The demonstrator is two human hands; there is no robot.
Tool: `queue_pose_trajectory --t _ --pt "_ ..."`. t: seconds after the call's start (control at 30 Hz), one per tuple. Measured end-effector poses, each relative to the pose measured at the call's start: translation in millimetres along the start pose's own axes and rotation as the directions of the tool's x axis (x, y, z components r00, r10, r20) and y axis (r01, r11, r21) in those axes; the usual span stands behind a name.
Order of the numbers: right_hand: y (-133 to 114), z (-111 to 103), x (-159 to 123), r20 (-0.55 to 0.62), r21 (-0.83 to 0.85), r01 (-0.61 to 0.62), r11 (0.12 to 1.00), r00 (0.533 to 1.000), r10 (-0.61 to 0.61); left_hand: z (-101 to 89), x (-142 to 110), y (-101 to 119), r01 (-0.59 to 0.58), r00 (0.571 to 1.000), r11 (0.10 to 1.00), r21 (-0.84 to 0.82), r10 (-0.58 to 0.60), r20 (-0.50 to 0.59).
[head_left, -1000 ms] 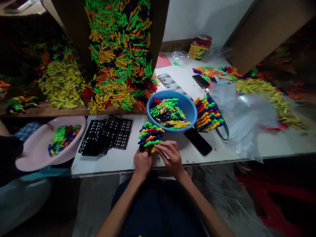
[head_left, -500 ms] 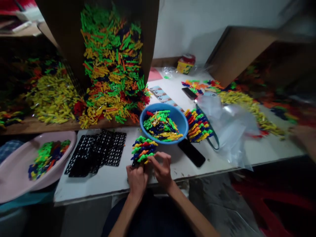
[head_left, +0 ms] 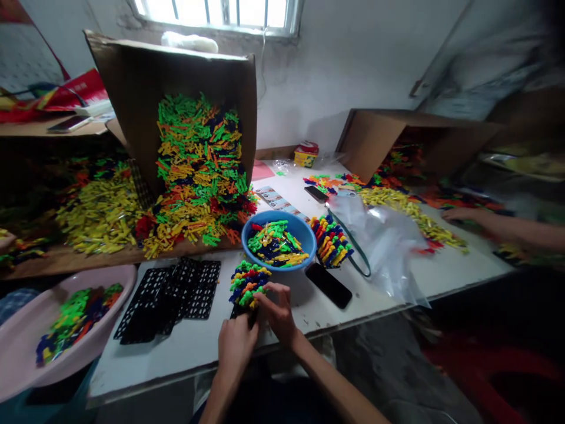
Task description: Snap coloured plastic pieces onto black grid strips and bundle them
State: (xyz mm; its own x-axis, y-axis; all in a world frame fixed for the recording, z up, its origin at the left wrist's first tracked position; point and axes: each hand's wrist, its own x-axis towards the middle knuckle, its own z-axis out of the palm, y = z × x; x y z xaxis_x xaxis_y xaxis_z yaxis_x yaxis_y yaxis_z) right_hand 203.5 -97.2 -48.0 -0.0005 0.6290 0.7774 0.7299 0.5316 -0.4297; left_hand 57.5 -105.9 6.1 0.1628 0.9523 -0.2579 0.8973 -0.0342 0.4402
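My left hand (head_left: pixel 235 353) and right hand (head_left: pixel 277 315) meet near the table's front edge around a stack of interlocked multicoloured plastic pieces (head_left: pixel 249 285), standing just in front of them on the table (head_left: pixel 145 371). My right fingers (head_left: pixel 267 298) are bunched against its side; my left fingers look curled under its base, though the view there is poor. Beyond it, a finished-looking bundle of joined pieces (head_left: pixel 330 241) lies beside a blue basin (head_left: pixel 304 250) of loose pieces, black grid plates (head_left: pixel 194 288) sit left, and heaps of loose pieces (head_left: pixel 198 176) still fill a tilted cardboard box (head_left: pixel 198 70). A co-worker's hand (head_left: pixel 463 215) reaches in far right.
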Motion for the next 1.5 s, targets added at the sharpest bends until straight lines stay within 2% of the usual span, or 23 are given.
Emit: queue_pose_trajectory --t 0.07,0.13,0.2,0.23,0.27,0.3,0.33,0.37,0.43,0.53,0.7,0.77,0.8,0.83,0.87,0.9,0.93,1.0,1.07,1.2,1.3,1.43,1.5 --pt "4 -10 11 0.033 0.028 -0.008 1.0 0.999 0.007 -25.2 -8 -3 -0.04 0.999 0.999 0.0 0.04 0.031" --pt "18 -24 33 0.037 0.059 -0.068 0.996 0.997 0.066 -52.8 -5 -3 -0.107 0.994 0.993 -0.051 0.107 -0.008" --pt "41 -39 67 0.035 0.021 -0.182 0.983 0.983 0.182 -77.7 17 4 -0.22 0.971 0.973 -0.075 0.21 -0.117" --pt "55 -45 86 0.055 -0.065 -0.227 0.972 0.971 0.231 -87.2 35 11 -0.266 0.948 0.963 -0.045 0.253 -0.192" --pt "69 -49 106 0.122 -0.179 -0.298 0.938 0.939 0.321 -94.0 57 20 -0.309 0.921 0.951 0.006 0.301 -0.248" --pt "83 -51 124 0.212 -0.309 -0.367 0.877 0.873 0.439 -97.8 81 29 -0.373 0.885 0.925 0.067 0.376 -0.275" --pt "96 -51 139 0.307 -0.427 -0.413 0.804 0.77 0.559 -99.0 106 40 -0.417 0.847 0.896 0.149 0.443 -0.294" --pt "106 -49 150 0.336 -0.468 -0.436 0.769 0.716 0.611 -98.1 130 51 -0.45 0.815 0.862 0.232 0.503 -0.287" --pt "122 -43 163 0.381 -0.513 -0.468 0.72 0.627 0.679 -94.1 172 70 -0.494 0.786 0.825 0.275 0.559 -0.266" --pt "134 -39 163 0.392 -0.485 -0.51 0.71 0.599 0.698 -93.7 211 84 -0.541 0.774 0.81 0.227 0.585 -0.243" --pt "144 -54 162 0.339 -0.289 -0.624 0.726 0.643 0.687 -114.2 227 82 -0.556 0.777 0.827 0.083 0.552 -0.303" --pt "146 -60 166 0.316 -0.185 -0.681 0.708 0.641 0.699 -122.9 222 80 -0.534 0.799 0.843 -0.072 0.475 -0.368" --pt "147 -61 167 0.314 -0.131 -0.708 0.694 0.635 0.706 -126.5 216 79 -0.517 0.826 0.821 -0.243 0.404 -0.394" --pt "147 -62 168 0.316 -0.078 -0.732 0.677 0.626 0.713 -129.7 207 77 -0.481 0.863 0.748 -0.457 0.312 -0.397" --pt "146 -61 168 0.322 -0.028 -0.754 0.656 0.615 0.72 -132.4 196 74 -0.412 0.908 0.615 -0.672 0.215 -0.359" --pt "144 -60 167 0.331 0.016 -0.774 0.633 0.601 0.727 -134.7 183 71 -0.31 0.951 0.441 -0.842 0.138 -0.278" --pt "142 -58 165 0.34 0.051 -0.792 0.608 0.586 0.736 -136.6 168 66 -0.197 0.98 0.283 -0.939 0.091 -0.178" --pt "136 -55 158 0.358 0.097 -0.823 0.56 0.554 0.752 -138.4 134 53 -0.004 0.998 0.11 -0.994 0.068 0.004" --pt "130 -55 151 0.378 0.177 -0.851 0.495 0.523 0.764 -136.5 98 35 0.106 0.994 0.006 -0.994 0.025 0.106" --pt "119 -58 143 0.43 0.383 -0.854 0.353 0.503 0.75 -117.6 39 -6 0.153 0.987 -0.153 -0.976 -0.016 0.157" --pt "116 -62 147 0.439 0.441 -0.845 0.301 0.496 0.749 -93.2 8 -29 0.099 0.978 -0.239 -0.966 -0.157 0.139" --pt "106 -67 148 0.474 0.606 -0.783 0.141 0.498 0.726 -60.0 -18 -48 0.153 0.906 -0.368 -0.917 -0.32 0.279" --pt "91 -72 140 0.493 0.658 -0.75 0.065 0.495 0.715 -45.3 -26 -54 0.199 0.886 -0.369 -0.908 -0.328 0.327"
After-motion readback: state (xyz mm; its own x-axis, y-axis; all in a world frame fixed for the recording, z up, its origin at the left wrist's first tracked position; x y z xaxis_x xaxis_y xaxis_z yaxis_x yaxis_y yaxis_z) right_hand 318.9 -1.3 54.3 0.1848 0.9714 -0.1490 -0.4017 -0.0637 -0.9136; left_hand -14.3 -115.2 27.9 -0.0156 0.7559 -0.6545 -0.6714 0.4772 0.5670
